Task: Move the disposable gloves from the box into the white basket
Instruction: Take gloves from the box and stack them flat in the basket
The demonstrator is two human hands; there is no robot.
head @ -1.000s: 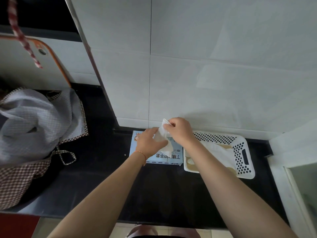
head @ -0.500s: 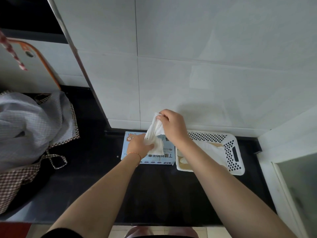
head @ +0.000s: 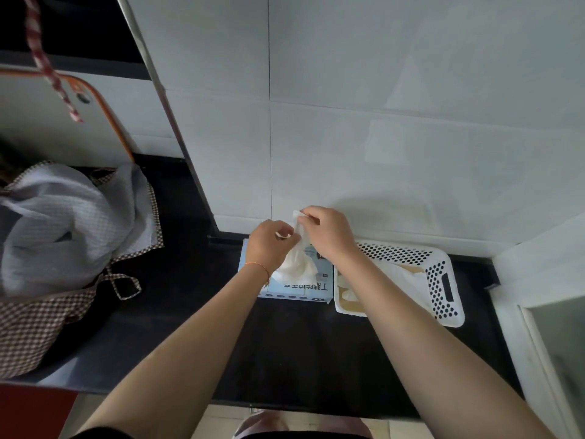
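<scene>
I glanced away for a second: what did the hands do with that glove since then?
The left hand rose off the box and now pinches the white glove beside the right hand, which kept its grip throughout. The glove's lower end still hangs at the box. The white basket stayed put.

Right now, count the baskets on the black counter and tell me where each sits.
1. The white basket sits at the right end of the counter, against the wall, directly right of the glove box.

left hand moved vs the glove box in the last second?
Yes. The left hand has lifted off the light blue cardboard glove box top toward the wall, now pinching the white disposable glove.
</scene>
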